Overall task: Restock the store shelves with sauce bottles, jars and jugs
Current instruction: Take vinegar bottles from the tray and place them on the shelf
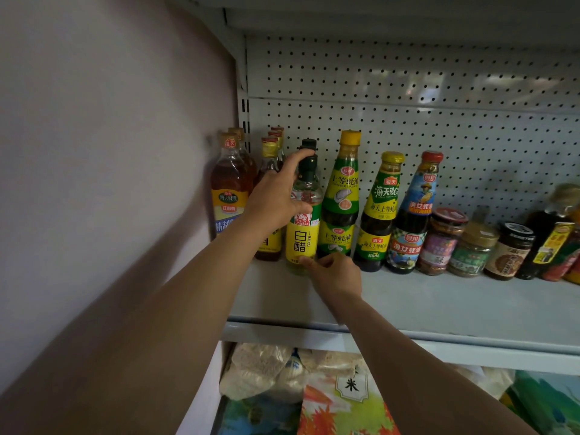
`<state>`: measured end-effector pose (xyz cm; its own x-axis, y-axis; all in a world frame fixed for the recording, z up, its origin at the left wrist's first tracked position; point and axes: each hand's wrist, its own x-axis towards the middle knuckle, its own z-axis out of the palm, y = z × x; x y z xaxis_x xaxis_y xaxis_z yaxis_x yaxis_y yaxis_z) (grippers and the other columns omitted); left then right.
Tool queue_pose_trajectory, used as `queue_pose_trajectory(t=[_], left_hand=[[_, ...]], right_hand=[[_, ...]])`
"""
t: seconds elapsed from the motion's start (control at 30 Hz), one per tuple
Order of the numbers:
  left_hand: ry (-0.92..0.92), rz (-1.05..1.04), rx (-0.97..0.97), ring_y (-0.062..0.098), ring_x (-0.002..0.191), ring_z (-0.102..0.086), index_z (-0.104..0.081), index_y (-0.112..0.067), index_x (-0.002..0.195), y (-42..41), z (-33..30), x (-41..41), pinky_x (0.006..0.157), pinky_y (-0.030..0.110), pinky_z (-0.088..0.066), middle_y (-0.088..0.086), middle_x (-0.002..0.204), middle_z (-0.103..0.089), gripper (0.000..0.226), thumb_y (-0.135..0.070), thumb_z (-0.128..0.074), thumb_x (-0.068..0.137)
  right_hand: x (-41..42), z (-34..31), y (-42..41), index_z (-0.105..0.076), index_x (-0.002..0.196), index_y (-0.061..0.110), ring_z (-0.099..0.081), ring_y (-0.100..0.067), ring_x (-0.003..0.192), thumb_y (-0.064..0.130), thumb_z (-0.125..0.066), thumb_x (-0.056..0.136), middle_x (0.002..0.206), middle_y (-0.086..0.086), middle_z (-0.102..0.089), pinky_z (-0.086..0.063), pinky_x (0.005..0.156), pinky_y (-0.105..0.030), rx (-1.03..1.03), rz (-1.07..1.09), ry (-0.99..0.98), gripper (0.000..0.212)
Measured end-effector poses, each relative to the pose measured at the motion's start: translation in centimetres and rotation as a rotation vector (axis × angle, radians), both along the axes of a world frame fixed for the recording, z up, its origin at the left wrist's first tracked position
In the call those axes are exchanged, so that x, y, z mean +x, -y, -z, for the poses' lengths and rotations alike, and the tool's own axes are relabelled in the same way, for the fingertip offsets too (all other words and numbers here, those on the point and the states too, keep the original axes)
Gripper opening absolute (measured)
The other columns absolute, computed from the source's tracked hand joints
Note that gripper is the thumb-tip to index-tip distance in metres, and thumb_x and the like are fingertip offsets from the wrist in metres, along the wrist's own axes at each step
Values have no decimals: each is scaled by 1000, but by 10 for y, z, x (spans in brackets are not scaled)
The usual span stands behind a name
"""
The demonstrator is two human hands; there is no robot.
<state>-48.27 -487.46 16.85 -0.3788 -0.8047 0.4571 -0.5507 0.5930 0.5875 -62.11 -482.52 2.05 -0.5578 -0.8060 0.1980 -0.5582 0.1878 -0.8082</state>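
Nearest, bags of rice (345, 394) lie under the shelf (470, 309). The right hand (337, 273) pinches the base of the vinegar bottle (303, 233), standing upright on the shelf's left part. The left hand (276, 196) wraps round its shoulder, forefinger up by the dark cap. Just right stand oyster sauce bottles (340, 196), then jars (442, 243); cooking wine bottles (230, 183) stand left, against the far pegboard (439, 89).

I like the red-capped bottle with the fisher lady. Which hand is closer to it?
Right. The right hand is low by the white vinegar bottle, a few bottles left of the red-capped bottle. The left hand is farther left.
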Motion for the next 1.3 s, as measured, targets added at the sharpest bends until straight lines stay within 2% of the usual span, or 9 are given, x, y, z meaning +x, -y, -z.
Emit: queue_pose_trajectory(t=[0.2,0.33,0.43,0.7,0.87,1.07,1.13,1.23,1.3], left_hand=[[-20,4,5,29,119,-59,-19,-60,141,9,1,-3,96,52,-52,11,134,-59,104,-15,-85,73],[-13,-5,12,30,120,-59,-18,-61,140,13,2,-5,96,54,-52,13,134,-58,105,-16,-85,74],[-15,-16,0,29,115,-61,-18,-61,141,16,4,-6,93,47,-53,12,128,-60,105,-16,-85,74],[27,-64,-21,26,104,-65,-14,-62,141,18,4,-10,88,50,-56,12,125,-61,104,-18,-83,77],[79,-114,-79,19,84,-66,-11,-56,144,16,4,-16,77,48,-58,4,104,-67,104,-18,-81,79],[131,-156,-119,26,93,-63,-7,-52,148,9,3,-17,81,49,-56,9,106,-64,106,-21,-81,79],[149,-198,-159,31,108,-60,-8,-47,152,4,0,-18,88,47,-53,13,118,-61,107,-24,-82,78],[192,-255,-236,33,130,-45,-8,-38,156,-9,-1,-17,100,48,-47,10,141,-53,110,-27,-84,76],[153,-279,-262,32,132,-43,-13,-35,156,-23,3,-17,102,46,-44,7,144,-51,107,-26,-84,76]], right_hand=[[0,-1,6,-62,50,13,-57,-10,47,76,-69,68,44,5,-57,-31,44,-24,42,64,-21,66],[1,-2,8,-62,51,13,-58,-12,50,78,-69,67,49,6,-59,-32,45,-24,59,90,-6,67],[2,-3,9,-61,53,13,-61,-17,57,78,-69,67,55,4,-62,-38,50,-26,75,90,-2,67],[3,-7,11,-69,86,15,-68,-26,79,81,-64,68,82,-3,-72,-52,65,-31,141,94,-26,68],[4,-14,10,-67,96,18,-68,-27,86,79,-65,71,92,-4,-71,-52,69,-33,191,96,-32,66],[0,-32,-8,-65,97,17,-71,-27,83,73,-67,71,91,-5,-72,-60,76,-40,252,-114,-1,62],[-5,-35,-20,-66,91,17,-69,-25,84,70,-67,74,90,-4,-72,-59,74,-37,240,-179,-100,55],[-22,-39,-43,-60,121,20,-66,-25,102,57,-72,80,113,-2,-69,-48,73,-29,220,-219,-221,56],[-34,-44,-58,-52,133,19,-62,-25,111,52,-75,81,125,-3,-65,-48,81,-30,227,-236,-281,66]])
